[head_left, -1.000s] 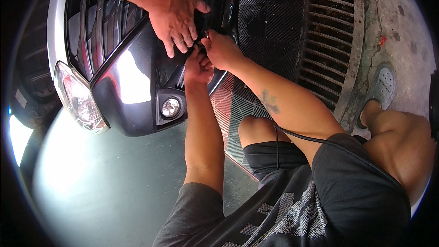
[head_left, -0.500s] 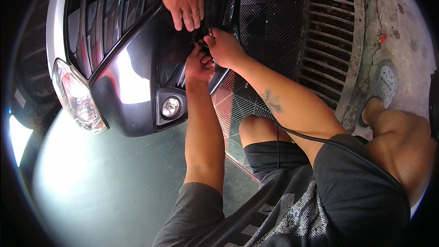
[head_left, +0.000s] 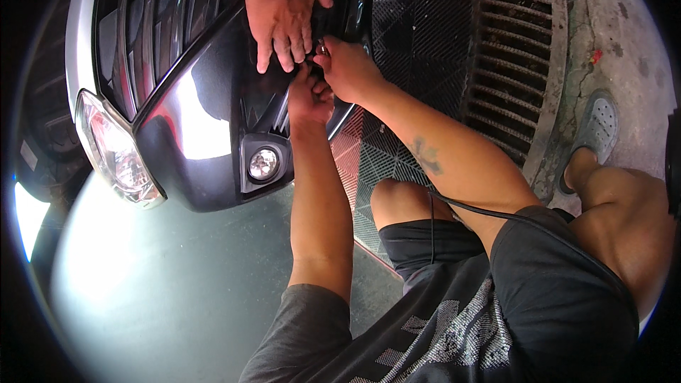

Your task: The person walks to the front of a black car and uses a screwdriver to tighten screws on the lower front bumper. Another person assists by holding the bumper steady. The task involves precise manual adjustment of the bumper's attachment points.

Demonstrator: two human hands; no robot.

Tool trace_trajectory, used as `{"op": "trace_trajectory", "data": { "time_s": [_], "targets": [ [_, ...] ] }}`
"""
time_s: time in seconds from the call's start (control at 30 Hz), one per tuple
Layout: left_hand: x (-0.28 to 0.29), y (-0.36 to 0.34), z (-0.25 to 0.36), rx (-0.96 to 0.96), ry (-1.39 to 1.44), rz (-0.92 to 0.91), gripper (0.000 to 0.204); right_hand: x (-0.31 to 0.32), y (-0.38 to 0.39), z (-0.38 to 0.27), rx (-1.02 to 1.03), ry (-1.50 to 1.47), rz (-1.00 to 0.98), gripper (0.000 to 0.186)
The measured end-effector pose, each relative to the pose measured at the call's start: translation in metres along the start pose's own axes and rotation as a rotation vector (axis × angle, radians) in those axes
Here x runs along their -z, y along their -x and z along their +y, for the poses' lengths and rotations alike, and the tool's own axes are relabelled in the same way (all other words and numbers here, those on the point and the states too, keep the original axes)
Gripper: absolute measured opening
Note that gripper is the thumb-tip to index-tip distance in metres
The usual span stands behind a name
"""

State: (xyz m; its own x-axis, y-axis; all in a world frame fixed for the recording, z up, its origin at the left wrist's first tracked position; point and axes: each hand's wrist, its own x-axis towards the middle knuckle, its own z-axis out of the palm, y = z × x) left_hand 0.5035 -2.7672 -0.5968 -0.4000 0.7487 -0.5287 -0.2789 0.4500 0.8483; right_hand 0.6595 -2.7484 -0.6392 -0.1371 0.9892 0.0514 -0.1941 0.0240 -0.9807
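Both my hands work close together at the lower grille of a dark car bumper [head_left: 202, 128]. My left hand [head_left: 310, 101] has its fingers curled against the grille, and what lies in them is hidden. Just right of it, my right hand [head_left: 349, 71] is closed in a pinch around a small dark piece with a metallic glint [head_left: 323, 47], too small to name. A co-worker's hand [head_left: 280, 21] reaches in from the top, its fingers spread over the bumper just above my left hand.
A round fog light [head_left: 263, 164] sits low in the bumper, left of my left forearm. The headlight [head_left: 117, 149] is farther left. Ribbed floor tiles [head_left: 418, 42] and a metal drain grate [head_left: 509, 50] lie to the right. A grey clog [head_left: 597, 128] is on a foot beyond.
The co-worker's hand has slid down and slightly left, nearer my left hand, with more of its forearm showing. My two hands stay in nearly the same place.
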Motion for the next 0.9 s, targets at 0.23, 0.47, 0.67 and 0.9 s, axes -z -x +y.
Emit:
{"op": "trace_trajectory", "data": {
  "time_s": [0.23, 0.47, 0.67, 0.9],
  "targets": [
    [-0.009, 0.004, 0.002, -0.006, -0.025, -0.004, 0.017, -0.002, -0.007, 0.010, 0.020, -0.085, 0.045, 0.020],
    [-0.012, 0.006, 0.000, -0.035, -0.015, 0.039, 0.025, -0.015, -0.010, 0.018, -0.050, -0.186, 0.047, 0.016],
    [-0.022, 0.014, 0.004, 0.016, 0.033, 0.024, 0.026, -0.018, -0.013, 0.022, -0.037, -0.192, 0.034, 0.017],
    [-0.003, 0.002, -0.001, -0.004, 0.037, -0.055, 0.021, -0.004, 0.004, 0.006, 0.031, -0.097, -0.029, 0.016]
  ]
}}
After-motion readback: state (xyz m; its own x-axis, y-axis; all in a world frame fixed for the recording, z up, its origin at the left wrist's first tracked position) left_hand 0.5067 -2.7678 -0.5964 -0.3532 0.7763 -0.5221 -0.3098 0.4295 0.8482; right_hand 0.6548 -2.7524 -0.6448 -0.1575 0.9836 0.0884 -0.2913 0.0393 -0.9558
